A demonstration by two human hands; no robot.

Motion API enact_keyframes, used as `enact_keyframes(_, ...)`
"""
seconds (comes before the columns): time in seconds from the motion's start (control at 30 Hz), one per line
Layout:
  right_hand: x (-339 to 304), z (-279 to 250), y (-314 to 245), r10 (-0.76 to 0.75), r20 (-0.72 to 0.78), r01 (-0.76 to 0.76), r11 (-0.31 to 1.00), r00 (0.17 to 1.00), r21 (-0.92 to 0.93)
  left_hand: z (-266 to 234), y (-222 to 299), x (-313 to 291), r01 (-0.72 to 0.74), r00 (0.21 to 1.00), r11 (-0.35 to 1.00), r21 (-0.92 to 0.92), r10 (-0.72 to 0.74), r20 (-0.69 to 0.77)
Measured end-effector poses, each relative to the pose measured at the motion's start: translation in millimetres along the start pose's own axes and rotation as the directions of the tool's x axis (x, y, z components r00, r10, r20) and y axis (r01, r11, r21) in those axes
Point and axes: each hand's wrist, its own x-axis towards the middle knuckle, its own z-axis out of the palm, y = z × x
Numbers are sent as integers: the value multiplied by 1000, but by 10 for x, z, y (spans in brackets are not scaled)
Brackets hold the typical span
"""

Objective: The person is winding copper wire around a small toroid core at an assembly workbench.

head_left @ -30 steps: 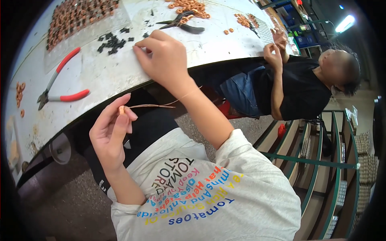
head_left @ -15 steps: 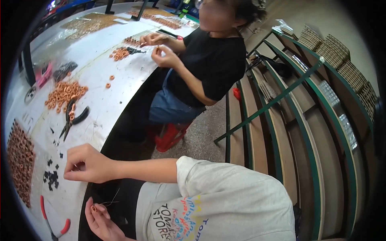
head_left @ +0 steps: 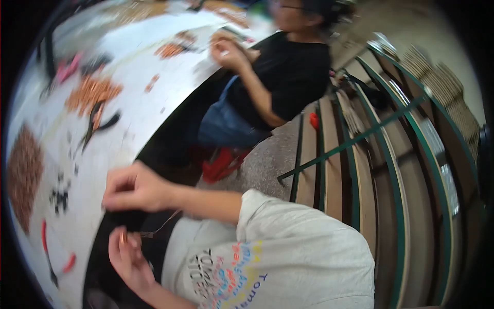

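My left hand (head_left: 129,260) is low in the view, in front of my grey shirt, fingertips closed on a small copper-coloured ring (head_left: 123,237). A thin wire (head_left: 163,225) trails from that ring toward my right forearm. Above it, over the table's edge, my right hand (head_left: 135,189) has its thumb and fingers curled together in a pinch. Whatever they hold, if anything, is hidden. Nearest on the white table (head_left: 95,177) lie small black pieces (head_left: 59,198) and red-handled pliers (head_left: 49,252). Motion blurs the table things.
Black-handled pliers (head_left: 95,123) lie by a heap of orange rings (head_left: 92,93). Rows of dark copper rings (head_left: 24,175) cover the table's left side. A co-worker (head_left: 285,77) sits beside me on a red stool (head_left: 224,166). Green-edged shelving (head_left: 360,170) stands at the right.
The view has shifted, so the table and both my hands appear higher. My pinched right hand and my left hand's hold on the ring look the same. The co-worker's hands have come closer together.
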Motion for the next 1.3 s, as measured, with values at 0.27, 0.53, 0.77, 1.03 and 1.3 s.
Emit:
enact_keyframes(0.27, -302, 682, 1195, -152, 229, 201, 958, 962, -207, -1263, -266, -141, 87, 990, 973, -214, -60, 129)
enact_keyframes(0.53, -379, 793, 1295, -174, 330, 261, 935, 928, -241, -1476, -300, -209, 60, 986, 973, -223, -23, 163)
enact_keyframes(0.77, -451, 762, 1352, -159, 343, 245, 944, 926, -223, -1474, -334, -241, 67, 989, 977, -201, -38, 142)
enact_keyframes(1.03, -465, 760, 1381, -149, 379, 257, 933, 913, -252, -1532, -339, -244, 106, 988, 981, -164, -85, 128)
enact_keyframes(1.3, -493, 760, 1395, -154, 403, 305, 888, 902, -345, -1616, -419, -224, 102, 990, 962, -254, -72, 124)
